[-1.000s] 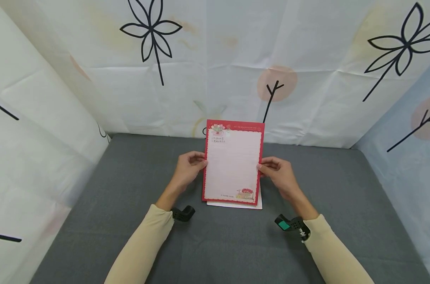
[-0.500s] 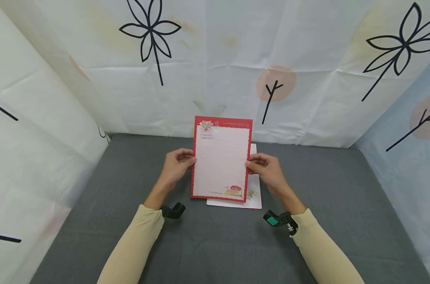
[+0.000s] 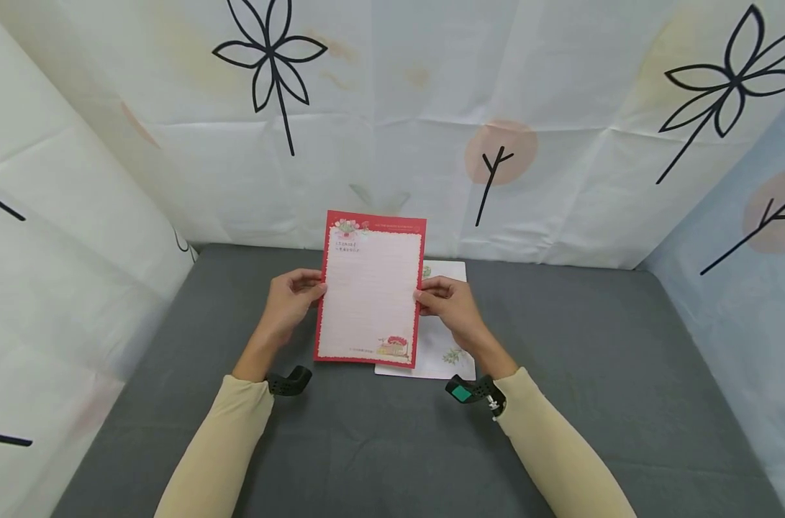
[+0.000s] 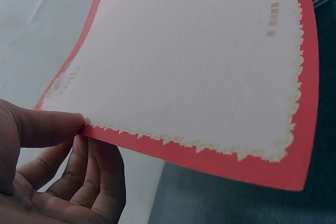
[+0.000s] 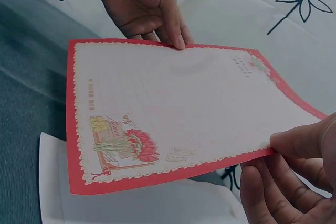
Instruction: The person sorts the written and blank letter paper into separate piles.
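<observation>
1. I have left hand (image 3: pixel 286 301) and right hand (image 3: pixel 453 308) pinching opposite side edges.
2. Sheet (image 3: pixel 369 295) is raised between them; I judge it light, bendy, easily creased; mid-edge holds suit.
3. Pad (image 3: pixel 436 349) lies partly behind, on table (image 3: pixel 379 446).

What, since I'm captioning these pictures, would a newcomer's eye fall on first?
Probably the red-bordered sheet, pinched at its side edges by the left hand and right hand near the middle of the head view. Next might come the bold black flower outlines on the pale backdrop, at upper left and upper right. The white sheet on the grey table, partly hidden behind the red one, is quieter.
</observation>
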`<action>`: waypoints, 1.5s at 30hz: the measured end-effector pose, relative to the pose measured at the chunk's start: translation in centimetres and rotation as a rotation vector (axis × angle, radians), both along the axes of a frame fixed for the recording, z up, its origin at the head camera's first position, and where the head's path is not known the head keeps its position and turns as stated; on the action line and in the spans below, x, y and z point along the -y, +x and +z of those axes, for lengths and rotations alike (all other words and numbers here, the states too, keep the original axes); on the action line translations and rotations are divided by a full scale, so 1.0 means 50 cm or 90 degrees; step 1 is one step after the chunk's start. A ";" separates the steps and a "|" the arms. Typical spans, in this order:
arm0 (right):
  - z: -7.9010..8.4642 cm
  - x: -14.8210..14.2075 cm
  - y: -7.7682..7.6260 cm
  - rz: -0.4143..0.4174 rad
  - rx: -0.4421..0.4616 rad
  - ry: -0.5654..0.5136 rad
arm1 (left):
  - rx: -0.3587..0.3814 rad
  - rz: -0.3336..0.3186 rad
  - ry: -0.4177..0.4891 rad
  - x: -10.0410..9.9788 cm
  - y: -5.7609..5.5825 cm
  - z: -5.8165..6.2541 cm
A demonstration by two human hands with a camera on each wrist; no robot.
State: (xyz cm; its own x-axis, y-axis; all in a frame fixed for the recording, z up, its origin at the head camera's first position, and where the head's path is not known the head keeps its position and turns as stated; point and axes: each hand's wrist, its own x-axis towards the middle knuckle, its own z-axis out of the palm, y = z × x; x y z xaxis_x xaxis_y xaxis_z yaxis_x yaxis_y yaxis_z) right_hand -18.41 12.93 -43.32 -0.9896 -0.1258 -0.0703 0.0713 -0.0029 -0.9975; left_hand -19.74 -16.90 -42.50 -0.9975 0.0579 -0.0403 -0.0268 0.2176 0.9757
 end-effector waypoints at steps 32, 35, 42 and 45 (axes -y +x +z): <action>-0.053 0.187 -0.036 -0.029 0.092 0.093 | 0.108 0.039 -0.155 0.155 -0.021 -0.042; -0.061 0.194 -0.040 -0.033 0.097 0.111 | 0.108 0.038 -0.173 0.157 -0.022 -0.046; -0.068 0.206 -0.047 -0.021 0.083 0.171 | 0.106 0.038 -0.203 0.156 -0.028 -0.056; -0.068 0.210 -0.048 -0.010 0.081 0.206 | 0.103 0.039 -0.220 0.156 -0.030 -0.061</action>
